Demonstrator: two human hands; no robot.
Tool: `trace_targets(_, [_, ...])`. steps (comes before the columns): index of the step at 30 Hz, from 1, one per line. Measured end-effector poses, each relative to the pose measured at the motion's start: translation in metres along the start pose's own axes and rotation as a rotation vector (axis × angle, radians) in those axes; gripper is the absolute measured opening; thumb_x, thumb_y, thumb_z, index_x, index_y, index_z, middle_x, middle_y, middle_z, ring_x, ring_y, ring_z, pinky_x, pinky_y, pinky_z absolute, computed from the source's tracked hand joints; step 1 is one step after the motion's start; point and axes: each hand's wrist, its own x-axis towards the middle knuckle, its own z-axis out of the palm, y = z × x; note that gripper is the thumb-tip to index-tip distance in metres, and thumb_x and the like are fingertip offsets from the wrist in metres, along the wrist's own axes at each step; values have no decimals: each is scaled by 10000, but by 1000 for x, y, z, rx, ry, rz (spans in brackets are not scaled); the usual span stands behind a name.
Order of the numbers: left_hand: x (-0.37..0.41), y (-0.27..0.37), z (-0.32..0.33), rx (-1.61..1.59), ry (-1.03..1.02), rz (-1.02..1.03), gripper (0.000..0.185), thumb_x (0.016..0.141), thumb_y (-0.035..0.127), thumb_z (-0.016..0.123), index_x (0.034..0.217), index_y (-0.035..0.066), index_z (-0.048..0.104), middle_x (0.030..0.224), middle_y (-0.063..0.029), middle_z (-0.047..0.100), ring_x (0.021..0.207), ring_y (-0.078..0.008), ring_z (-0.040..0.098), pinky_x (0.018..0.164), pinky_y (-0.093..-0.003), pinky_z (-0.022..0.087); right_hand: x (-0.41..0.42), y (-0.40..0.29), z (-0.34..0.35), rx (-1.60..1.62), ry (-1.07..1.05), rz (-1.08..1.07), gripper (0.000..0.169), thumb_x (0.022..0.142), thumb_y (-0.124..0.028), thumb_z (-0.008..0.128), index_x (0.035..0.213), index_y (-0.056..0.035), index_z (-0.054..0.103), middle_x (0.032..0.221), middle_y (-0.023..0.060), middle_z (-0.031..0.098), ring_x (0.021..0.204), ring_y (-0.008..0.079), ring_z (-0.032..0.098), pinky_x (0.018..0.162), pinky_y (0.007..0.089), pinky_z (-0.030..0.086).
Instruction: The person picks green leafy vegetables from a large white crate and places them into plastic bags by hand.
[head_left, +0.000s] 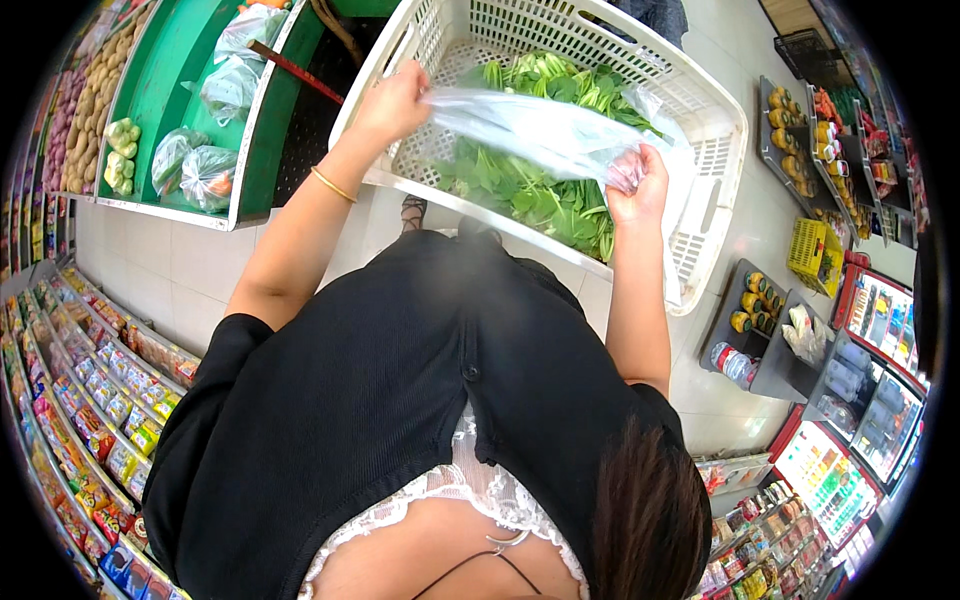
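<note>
A clear plastic bag (525, 131) is stretched between my two hands over a white plastic crate (694, 97). My left hand (394, 105) grips one end of it near the crate's left rim. The other end is bunched in my right hand (637, 184), towards the crate's right side. Beneath the bag, leafy green vegetables (559, 202) lie in the crate, some with pale stems. The bag hides part of them and is blurred towards the left. More crumpled clear plastic (679, 161) hangs over the crate's right part.
To the left stands a green produce bin (169, 90) with bagged vegetables (206, 176); a red stick (304, 75) pokes out beside it. Snack shelves (112, 405) curve along the lower left. At right are a yellow basket (814, 255) and a grey shelf (787, 360) with jars.
</note>
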Motion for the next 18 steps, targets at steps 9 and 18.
trace_targets(9, [-15, 33, 3, -147, -83, 258, 352, 812, 161, 545, 1151, 76, 505, 966, -133, 600, 878, -279, 585, 777, -334, 473, -22, 40, 70, -1303, -481, -288, 244, 773, -223, 646, 918, -61, 536, 702, -4, 506, 612, 116, 503, 546, 267, 420])
trace_targets(18, [-69, -13, 4, -169, 16, 114, 368, 789, 367, 583, 894, 25, 493, 717, -139, 553, 698, -286, 557, 606, -397, 433, 73, -10, 16, -813, -396, 270, 484, 774, -344, 636, 1128, -36, 518, 1115, 81, 537, 995, 188, 516, 855, 309, 403])
